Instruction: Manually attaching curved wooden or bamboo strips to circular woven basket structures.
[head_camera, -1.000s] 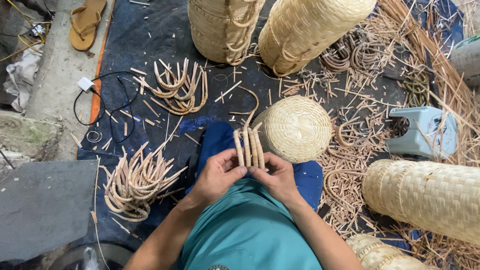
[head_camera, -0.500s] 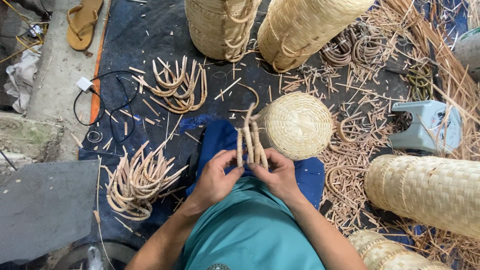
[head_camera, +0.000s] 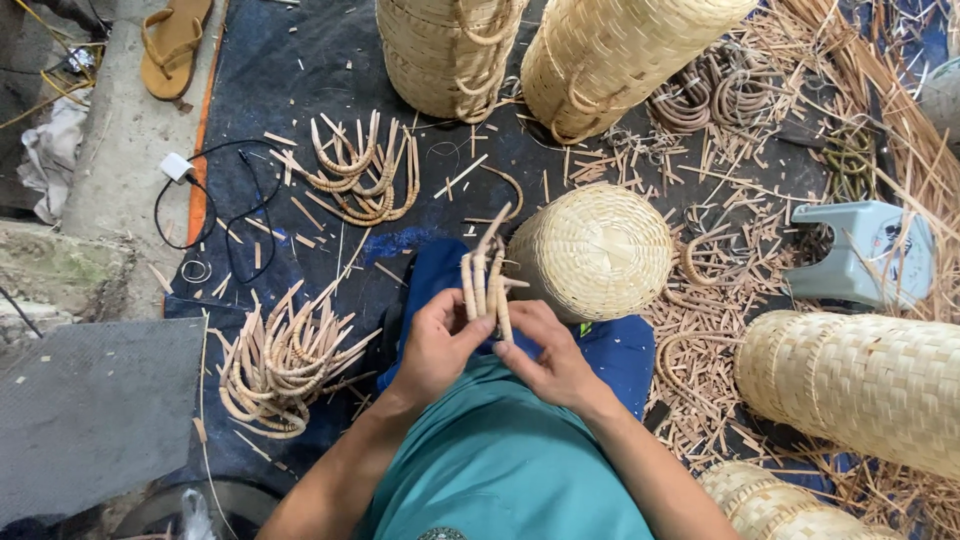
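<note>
Both the left hand (head_camera: 437, 345) and right hand (head_camera: 545, 352) pinch a bundle of smooth, curved rattan strips (head_camera: 485, 280), long axis pointing away, beside a woven dome basket (head_camera: 592, 250).

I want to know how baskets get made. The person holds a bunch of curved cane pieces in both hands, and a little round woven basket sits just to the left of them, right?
Not quite. The head view shows both hands, left hand and right hand, holding the curved cane pieces, but the round woven basket sits to their right, not their left.
</note>
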